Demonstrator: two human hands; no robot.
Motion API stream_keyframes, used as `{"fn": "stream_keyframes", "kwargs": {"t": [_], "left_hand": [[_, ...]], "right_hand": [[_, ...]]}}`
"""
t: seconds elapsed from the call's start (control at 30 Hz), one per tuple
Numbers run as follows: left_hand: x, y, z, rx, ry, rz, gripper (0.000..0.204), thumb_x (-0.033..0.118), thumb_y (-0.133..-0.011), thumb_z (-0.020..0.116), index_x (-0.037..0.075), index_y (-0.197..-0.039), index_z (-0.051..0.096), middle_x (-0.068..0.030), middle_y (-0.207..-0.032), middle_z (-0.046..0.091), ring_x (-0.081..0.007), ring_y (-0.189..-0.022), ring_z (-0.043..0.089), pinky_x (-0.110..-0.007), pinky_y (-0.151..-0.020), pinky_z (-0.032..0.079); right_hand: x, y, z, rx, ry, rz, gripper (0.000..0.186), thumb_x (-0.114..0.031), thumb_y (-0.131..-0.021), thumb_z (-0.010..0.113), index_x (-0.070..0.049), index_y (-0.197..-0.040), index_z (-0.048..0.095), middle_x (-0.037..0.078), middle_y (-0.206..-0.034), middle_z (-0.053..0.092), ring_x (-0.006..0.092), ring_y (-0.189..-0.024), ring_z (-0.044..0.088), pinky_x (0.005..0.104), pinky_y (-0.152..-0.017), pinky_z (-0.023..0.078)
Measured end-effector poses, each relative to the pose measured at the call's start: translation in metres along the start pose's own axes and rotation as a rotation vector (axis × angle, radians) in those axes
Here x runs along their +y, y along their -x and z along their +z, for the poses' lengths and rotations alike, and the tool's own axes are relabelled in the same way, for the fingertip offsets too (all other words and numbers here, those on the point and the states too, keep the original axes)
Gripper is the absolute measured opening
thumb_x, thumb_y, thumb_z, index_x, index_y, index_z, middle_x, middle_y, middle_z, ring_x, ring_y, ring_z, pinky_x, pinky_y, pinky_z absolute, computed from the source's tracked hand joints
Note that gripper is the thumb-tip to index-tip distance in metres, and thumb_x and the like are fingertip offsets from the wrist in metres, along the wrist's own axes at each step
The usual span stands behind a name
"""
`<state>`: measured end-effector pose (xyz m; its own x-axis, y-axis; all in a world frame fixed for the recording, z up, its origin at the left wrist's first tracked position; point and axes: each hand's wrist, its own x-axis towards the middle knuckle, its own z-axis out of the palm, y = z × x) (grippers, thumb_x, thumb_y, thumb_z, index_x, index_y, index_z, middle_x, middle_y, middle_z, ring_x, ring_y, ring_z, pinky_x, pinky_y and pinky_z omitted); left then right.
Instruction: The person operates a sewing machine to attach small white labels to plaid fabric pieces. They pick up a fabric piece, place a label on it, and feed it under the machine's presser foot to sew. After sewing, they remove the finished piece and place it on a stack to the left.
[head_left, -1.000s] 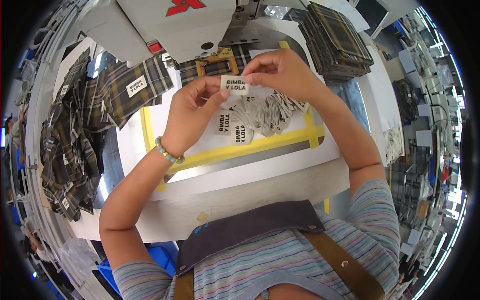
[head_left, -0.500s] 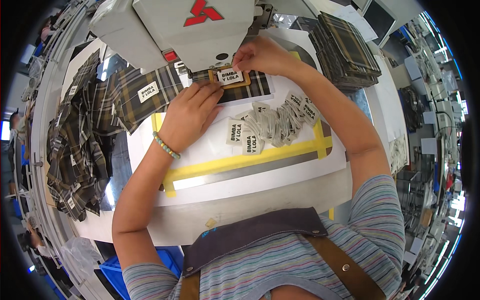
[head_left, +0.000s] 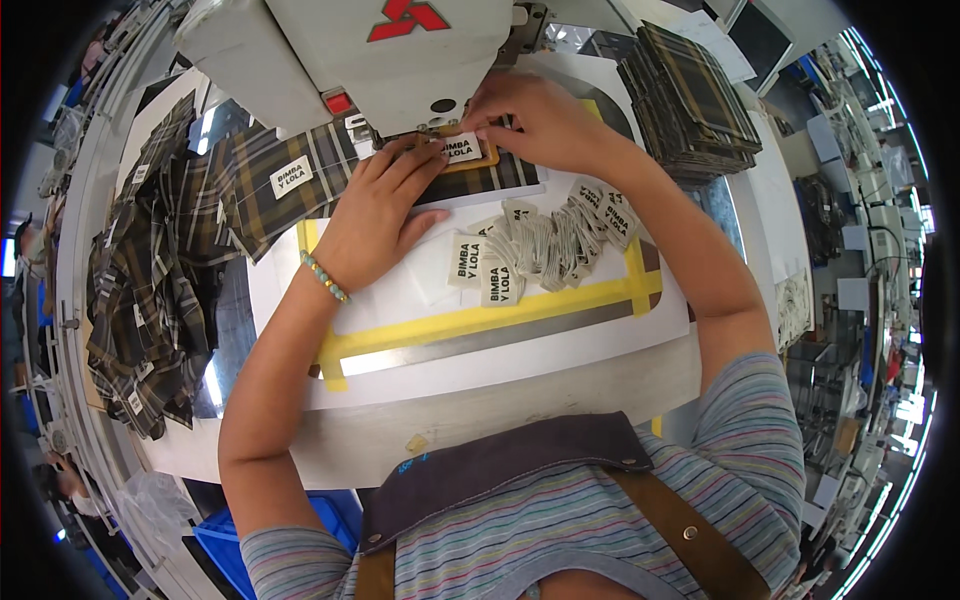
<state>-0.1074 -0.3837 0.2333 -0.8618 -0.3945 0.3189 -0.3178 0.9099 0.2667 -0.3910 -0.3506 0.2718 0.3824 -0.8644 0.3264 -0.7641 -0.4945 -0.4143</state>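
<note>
Under the head of a white sewing machine [head_left: 345, 60], a pale fabric label [head_left: 463, 149] sits inside a small tan frame [head_left: 489, 157] on dark plaid fabric [head_left: 515, 175]. My left hand [head_left: 375, 215] lies with its fingers stretched forward, the tips touching the label's left part and covering some of it. At the label's upper right edge, my right hand [head_left: 545, 115] has thumb and fingertips drawn together; anything between them is hidden. A loose pile of similar labels [head_left: 550, 245] spreads on the white sheet nearer to me.
Plaid pieces with labels attached [head_left: 160, 320] heap and hang at the left. Stacked plaid panels [head_left: 690, 100] stand at the back right. Yellow tape [head_left: 480, 316] edges the white work surface, and a blue bin [head_left: 225, 545] is below it at the left.
My left fingers have slid a little farther over the label and its thumb has spread out. My right hand has shifted slightly, still at the label's upper right.
</note>
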Motion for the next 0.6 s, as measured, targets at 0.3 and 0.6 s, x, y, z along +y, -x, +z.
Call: {"fn": "stream_keyframes", "kwargs": {"t": [0.3, 0.6], "left_hand": [[0.0, -0.001, 0.003, 0.075, 0.002, 0.02, 0.056, 0.028, -0.096, 0.077, 0.003, -0.144, 0.063, -0.0132, -0.153, 0.057, -0.0361, -0.145, 0.048, -0.048, -0.119, 0.041], [0.005, -0.001, -0.004, 0.019, 0.079, -0.048, 0.057, 0.022, -0.094, 0.078, 0.005, -0.146, 0.061, -0.0159, -0.149, 0.054, -0.0391, -0.142, 0.049, -0.049, -0.122, 0.04]], "right_hand": [[-0.02, 0.026, -0.006, -0.059, 0.209, -0.009, 0.026, -0.004, -0.092, 0.063, -0.008, -0.113, 0.078, 0.005, -0.121, 0.074, 0.0292, -0.118, 0.069, 0.0437, -0.098, 0.058], [-0.006, 0.028, -0.002, -0.047, 0.218, -0.122, 0.026, 0.0, -0.09, 0.068, -0.008, -0.112, 0.078, 0.003, -0.127, 0.073, 0.0278, -0.115, 0.07, 0.0397, -0.094, 0.061]]}}
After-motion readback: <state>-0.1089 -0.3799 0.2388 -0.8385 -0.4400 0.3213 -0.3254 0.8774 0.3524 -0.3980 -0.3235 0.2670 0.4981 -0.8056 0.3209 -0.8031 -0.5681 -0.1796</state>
